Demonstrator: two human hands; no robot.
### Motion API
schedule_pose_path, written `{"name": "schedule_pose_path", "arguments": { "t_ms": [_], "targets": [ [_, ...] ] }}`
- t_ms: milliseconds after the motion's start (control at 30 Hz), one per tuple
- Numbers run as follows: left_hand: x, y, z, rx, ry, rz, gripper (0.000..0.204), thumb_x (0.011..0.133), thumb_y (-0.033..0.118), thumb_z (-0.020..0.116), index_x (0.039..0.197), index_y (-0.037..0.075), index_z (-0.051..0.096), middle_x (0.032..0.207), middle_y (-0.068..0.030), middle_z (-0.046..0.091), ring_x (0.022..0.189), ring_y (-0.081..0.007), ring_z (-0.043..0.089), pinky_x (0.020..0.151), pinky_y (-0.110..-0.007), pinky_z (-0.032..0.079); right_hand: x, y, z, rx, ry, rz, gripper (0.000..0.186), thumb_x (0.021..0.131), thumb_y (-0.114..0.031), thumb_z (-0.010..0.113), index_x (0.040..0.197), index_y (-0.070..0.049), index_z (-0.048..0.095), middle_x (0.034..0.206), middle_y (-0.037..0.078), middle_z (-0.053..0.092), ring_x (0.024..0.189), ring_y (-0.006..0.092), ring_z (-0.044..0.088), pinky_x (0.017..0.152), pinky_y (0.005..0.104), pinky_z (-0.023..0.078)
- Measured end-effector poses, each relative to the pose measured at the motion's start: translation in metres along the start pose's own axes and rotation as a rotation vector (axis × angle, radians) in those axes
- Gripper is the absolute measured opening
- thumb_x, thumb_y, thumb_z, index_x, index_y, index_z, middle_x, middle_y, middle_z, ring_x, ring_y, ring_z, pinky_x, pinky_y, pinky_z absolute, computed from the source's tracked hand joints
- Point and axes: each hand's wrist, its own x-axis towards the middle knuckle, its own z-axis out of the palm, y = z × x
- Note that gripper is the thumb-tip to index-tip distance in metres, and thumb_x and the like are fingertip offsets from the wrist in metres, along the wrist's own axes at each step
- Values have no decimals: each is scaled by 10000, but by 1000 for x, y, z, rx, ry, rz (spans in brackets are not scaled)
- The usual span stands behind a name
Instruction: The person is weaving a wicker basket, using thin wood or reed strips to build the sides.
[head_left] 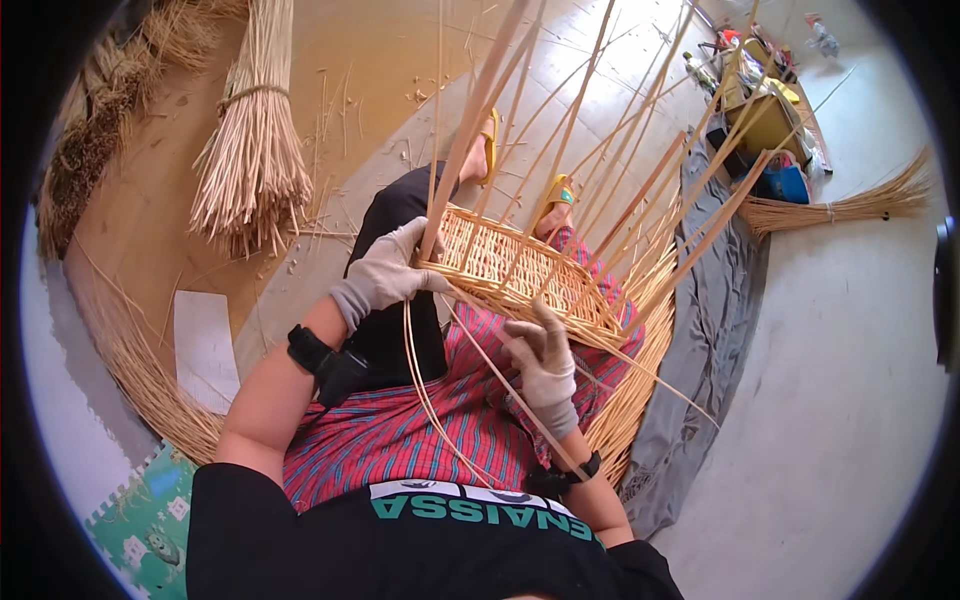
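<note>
A partly woven wicker basket [515,262] with a low oblong body rests tilted over my lap, its long stakes sticking up and away. My left hand [392,272], in a pale glove, grips the basket's left corner at the base of a wide flat stake [478,105]. My right hand [545,365], gloved too, is at the near side of the basket with its fingers apart, one reaching up to the woven edge. A loose weaving strand [487,352] runs from the left corner down past my right hand. Other thin strands [425,388] hang from beneath my left hand.
A tied bundle of pale canes [252,150] lies at the far left, with darker bundles [85,150] beyond it. More canes [635,395] lie on a grey cloth [705,345] to the right. A tied bundle [840,205] and a cluttered low table [775,120] are at the far right.
</note>
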Motion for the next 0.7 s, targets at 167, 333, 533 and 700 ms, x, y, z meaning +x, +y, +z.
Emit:
{"name": "schedule_pose_path", "arguments": {
  "t_ms": [167, 333, 533, 700],
  "targets": [
    [4, -5, 23, 292, 259, 164, 525, 707, 165, 960, 1006, 118, 531, 851, 38, 518, 804, -86, 519, 744, -265, 504, 20, -15, -12, 68, 445, 98, 256, 1059, -87, 582, 1308, -40, 615, 1083, 102, 750, 591, 99, 658, 459, 195, 468],
    [3, -6, 30, 402, 341, 152, 512, 709, 227, 951, 1017, 109, 560, 879, -18, 589, 820, -152, 581, 781, -312, 522, 100, -53, 4, -1006, 288, -628, 467, 976, -18, 651, 1435, -86, 602, 1309, 192, 666, 1141, 297, 685, 969, 391, 538],
    [2, 0, 30, 438, 366, 148, 627, 703, 210, 957, 1172, 91, 558, 908, -9, 556, 829, -138, 558, 792, -299, 523, 84, -66, -11, -903, 206, -602, 554, 934, -65, 664, 1477, -133, 570, 1244, 195, 683, 1081, 377, 675, 967, 444, 523],
    [-8, 30, 42, 395, 364, 191, 873, 721, 247, 953, 1432, 89, 470, 1026, -55, 608, 934, -205, 624, 901, -351, 532, 25, -61, -40, -1168, 180, -606, 547, 918, -86, 683, 1456, -99, 587, 1185, 146, 705, 1059, 328, 672, 972, 428, 513]
  ]
}}
